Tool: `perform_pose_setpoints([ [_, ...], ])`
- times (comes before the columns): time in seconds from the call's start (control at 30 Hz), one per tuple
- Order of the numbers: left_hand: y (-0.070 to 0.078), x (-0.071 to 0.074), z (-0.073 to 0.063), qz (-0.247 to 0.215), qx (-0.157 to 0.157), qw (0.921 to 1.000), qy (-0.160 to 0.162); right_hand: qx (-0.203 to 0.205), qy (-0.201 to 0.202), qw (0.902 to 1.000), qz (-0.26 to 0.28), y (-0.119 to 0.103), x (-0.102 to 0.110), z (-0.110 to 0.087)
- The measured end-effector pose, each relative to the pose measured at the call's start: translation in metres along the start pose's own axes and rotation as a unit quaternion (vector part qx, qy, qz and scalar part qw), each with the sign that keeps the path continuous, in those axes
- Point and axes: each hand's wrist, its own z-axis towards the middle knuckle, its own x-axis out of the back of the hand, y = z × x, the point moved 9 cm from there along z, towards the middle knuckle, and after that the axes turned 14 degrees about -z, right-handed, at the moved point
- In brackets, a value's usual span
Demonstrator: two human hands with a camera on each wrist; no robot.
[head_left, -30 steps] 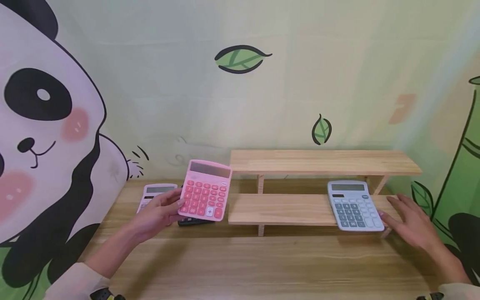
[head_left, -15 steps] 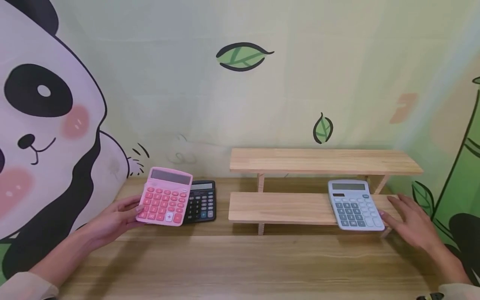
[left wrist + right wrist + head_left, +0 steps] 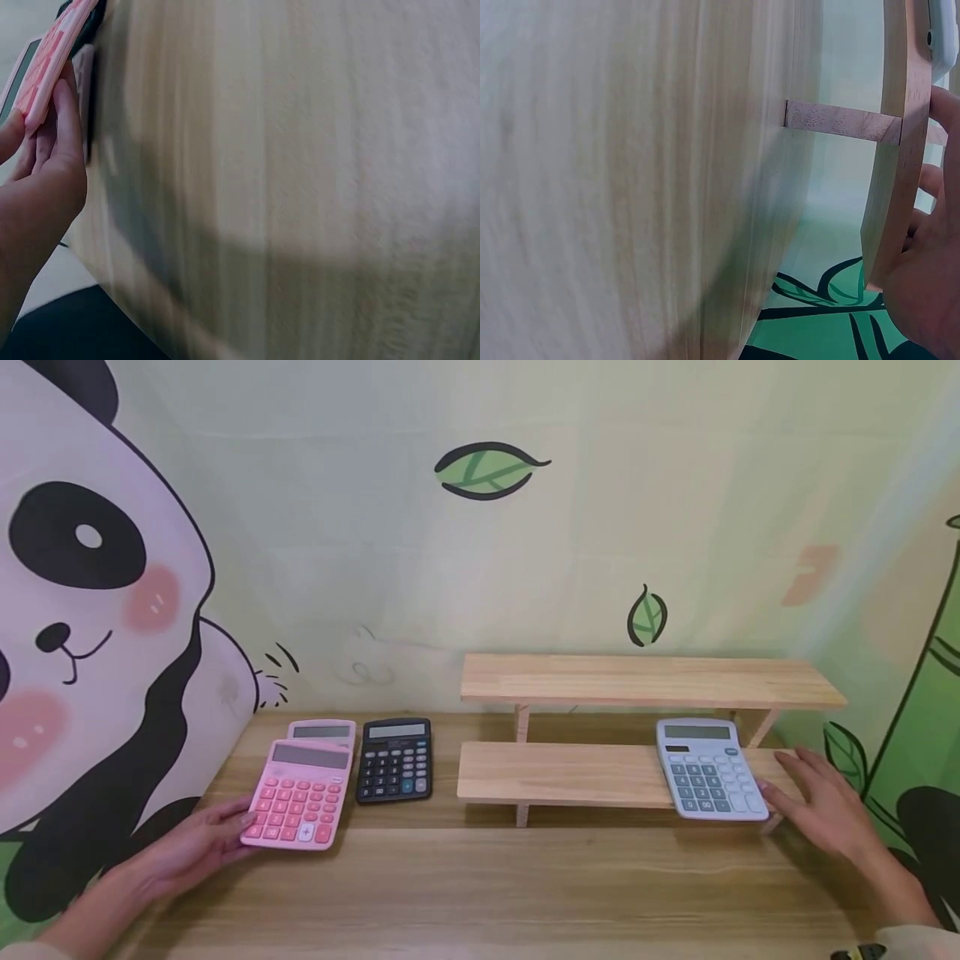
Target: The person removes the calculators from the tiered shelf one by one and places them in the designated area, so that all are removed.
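Note:
My left hand (image 3: pixel 191 847) pinches a pink calculator (image 3: pixel 297 797) by its lower left edge, thumb on the front and fingers behind. In the left wrist view the pink calculator (image 3: pixel 51 64) is tilted above the table. It covers most of a pale pink calculator (image 3: pixel 322 732) lying behind it. Just to the right lies a black calculator (image 3: pixel 395 762). A light blue calculator (image 3: pixel 711 770) leans on the right part of the lower wooden shelf (image 3: pixel 562 772). Beside it, my right hand (image 3: pixel 828 814) rests at the shelf's end, thumb close to the calculator's lower right corner.
An upper wooden shelf (image 3: pixel 645 681) stands behind and above the lower one, both carried by short wooden supports (image 3: pixel 844 121). The wood-grain table (image 3: pixel 525 893) stretches in front. A printed cloth backdrop (image 3: pixel 360 527) with a panda and leaves closes off the back and sides.
My left hand has carried the pink calculator left and down toward the table, uncovering the black calculator. My right hand and the light blue calculator have stayed where they were.

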Motion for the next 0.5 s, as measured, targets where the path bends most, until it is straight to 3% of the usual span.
perform_pose_setpoints([
  [0.23, -0.014, 0.009, -0.007, -0.017, 0.024, 0.9995, -0.011, 0.001, 0.003, 1.0000, -0.001, 0.000, 0.000, 0.000],
  [0.5, -0.020, 0.005, -0.013, -0.027, 0.033, 0.9987, -0.029, -0.007, -0.001, 1.0000, -0.004, 0.000, 0.000, 0.000],
])
